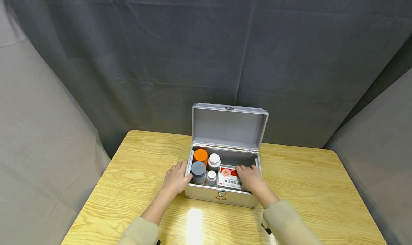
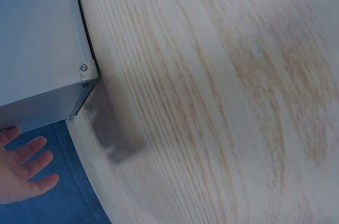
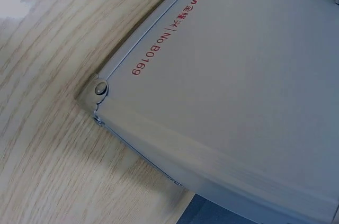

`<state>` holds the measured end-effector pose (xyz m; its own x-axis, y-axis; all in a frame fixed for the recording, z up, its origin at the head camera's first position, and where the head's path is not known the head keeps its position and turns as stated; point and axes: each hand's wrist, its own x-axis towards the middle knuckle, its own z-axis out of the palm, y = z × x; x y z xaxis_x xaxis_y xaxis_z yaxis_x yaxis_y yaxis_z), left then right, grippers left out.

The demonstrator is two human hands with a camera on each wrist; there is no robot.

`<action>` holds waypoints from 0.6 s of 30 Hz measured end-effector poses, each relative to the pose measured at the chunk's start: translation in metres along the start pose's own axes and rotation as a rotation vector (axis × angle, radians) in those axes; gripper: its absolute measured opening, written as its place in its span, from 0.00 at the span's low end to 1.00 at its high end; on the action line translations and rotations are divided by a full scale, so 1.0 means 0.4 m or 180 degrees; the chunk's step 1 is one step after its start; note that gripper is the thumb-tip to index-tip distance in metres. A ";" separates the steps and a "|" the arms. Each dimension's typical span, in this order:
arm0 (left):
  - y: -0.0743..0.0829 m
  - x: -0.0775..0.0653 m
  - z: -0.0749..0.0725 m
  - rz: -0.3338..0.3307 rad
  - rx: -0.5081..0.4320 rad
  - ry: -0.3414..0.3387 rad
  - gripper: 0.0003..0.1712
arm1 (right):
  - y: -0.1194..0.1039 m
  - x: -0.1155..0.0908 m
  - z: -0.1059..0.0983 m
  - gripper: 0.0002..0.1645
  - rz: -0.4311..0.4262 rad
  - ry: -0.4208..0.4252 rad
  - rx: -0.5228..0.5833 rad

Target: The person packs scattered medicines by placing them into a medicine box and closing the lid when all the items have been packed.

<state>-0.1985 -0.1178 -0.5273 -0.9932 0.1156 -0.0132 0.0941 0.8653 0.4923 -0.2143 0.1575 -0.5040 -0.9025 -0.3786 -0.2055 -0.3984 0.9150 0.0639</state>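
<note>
A silver case [image 1: 206, 198] stands on the table with its lid [image 1: 229, 127] raised. Inside its left half are an orange-capped bottle [image 1: 201, 155], a grey-capped bottle [image 1: 198, 170] and two white bottles, one larger [image 1: 214, 161] and one smaller [image 1: 211, 177]. To their right is a white-and-red box [image 1: 229, 177]. My right hand [image 1: 252, 179] reaches over the front right rim and holds the box's right end; the thumb is hidden. At the case's left side rests my left hand [image 1: 176, 177], thumb over the rim. The left fingers [image 2: 37, 166] look relaxed and spread in the left wrist view.
The wooden table [image 1: 154, 148] extends on both sides of the case. A dark grey curtain [image 1: 161, 59] hangs behind it, with light grey cloth [image 1: 42, 130] at the left and right. The latch [image 1: 221, 194] is on the case's front.
</note>
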 end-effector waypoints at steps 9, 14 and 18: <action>0.001 0.001 0.002 -0.0009 -0.0018 0.0025 0.37 | -0.003 0.002 0.004 0.41 0.0037 -0.0069 0.0039; 0.000 0.002 0.002 -0.0013 0.0000 0.0018 0.37 | 0.000 -0.012 -0.011 0.40 -0.0091 0.0042 0.0277; -0.001 0.002 0.001 0.0002 -0.0003 0.0026 0.37 | 0.021 -0.026 -0.041 0.34 -0.0456 0.0314 0.0772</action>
<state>-0.1994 -0.1177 -0.5278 -0.9937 0.1123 -0.0058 0.0948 0.8648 0.4931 -0.2109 0.1666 -0.4854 -0.8562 -0.5071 -0.0990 -0.4827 0.8534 -0.1967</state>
